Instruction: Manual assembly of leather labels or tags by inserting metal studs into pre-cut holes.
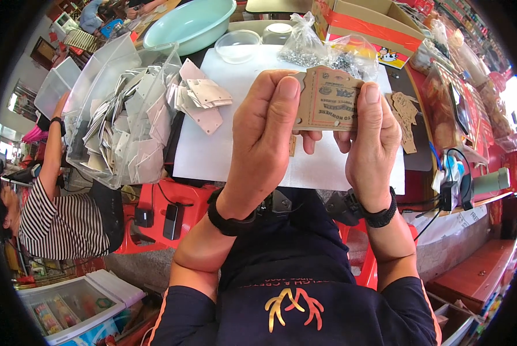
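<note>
Between my two hands, above the white sheet (212,158), is a brown printed card (329,101) with an angular outline and small holes near its lower corners. My left hand (267,121) grips its left edge, thumb on the front and fingers behind. At the opposite edge, my right hand (373,130) pinches it with the thumb likewise in front. Whether it is one card or several together, I cannot tell. Part of another brown piece (293,146) shows below it on the sheet. Several pale cards (202,104) lie fanned at the sheet's left.
Left of the sheet stands a clear plastic bin (115,62) full of pale cards. Brown cards (404,118) lie at the right. Behind are bags of small metal parts (301,49), a clear bowl (238,46), a pale green basin (192,26) and a cardboard box (373,23). A person in stripes (68,222) reaches near the bin.
</note>
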The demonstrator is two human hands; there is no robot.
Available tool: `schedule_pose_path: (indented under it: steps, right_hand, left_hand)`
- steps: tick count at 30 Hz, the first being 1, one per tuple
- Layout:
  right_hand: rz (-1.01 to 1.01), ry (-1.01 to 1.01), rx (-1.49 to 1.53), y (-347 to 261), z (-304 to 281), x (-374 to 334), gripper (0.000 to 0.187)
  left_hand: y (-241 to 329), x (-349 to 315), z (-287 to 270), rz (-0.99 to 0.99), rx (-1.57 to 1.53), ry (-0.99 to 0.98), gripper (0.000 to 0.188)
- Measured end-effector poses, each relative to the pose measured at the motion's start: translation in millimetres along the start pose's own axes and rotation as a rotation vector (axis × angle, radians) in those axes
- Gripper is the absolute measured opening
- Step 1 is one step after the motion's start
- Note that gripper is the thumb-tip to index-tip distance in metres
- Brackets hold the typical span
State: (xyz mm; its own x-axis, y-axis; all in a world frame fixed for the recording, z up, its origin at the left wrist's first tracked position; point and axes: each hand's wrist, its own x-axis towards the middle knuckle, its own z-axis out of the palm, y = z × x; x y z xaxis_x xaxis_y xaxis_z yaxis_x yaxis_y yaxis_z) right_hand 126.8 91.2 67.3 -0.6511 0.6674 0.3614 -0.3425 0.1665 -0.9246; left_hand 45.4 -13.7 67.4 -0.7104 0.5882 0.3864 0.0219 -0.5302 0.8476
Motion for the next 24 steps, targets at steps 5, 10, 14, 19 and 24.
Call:
schedule_pose_path:
  steps: [5,10,14,19,24]
  right_hand:
    - [0.016,-0.017,-0.023,-2.0,0.8,-0.3,0.041]
    - [0.018,-0.005,-0.106,-0.3,0.1,-0.5,0.041]
    - [0.013,-0.014,-0.074,-0.2,-0.6,-0.2,0.041]
    - [0.051,0.009,-0.001,-2.1,2.0,-1.3,0.041]
    - [0.039,-0.011,-0.039,1.4,0.3,-2.1,0.042]
  left_hand:
    - [0.8,0.4,0.9,-0.007,-0.005,0.011,0.028]
    - [-1.7,1.4,-5.9,-0.006,-0.005,-0.026,0.027]
    - [-1.6,1.1,-6.8,-0.021,-0.011,-0.05,0.027]
    - [-1.8,2.1,-3.7,-0.006,0.011,-0.027,0.026]
    - [-0.1,0.6,-4.6,-0.008,0.033,0.003,0.027]
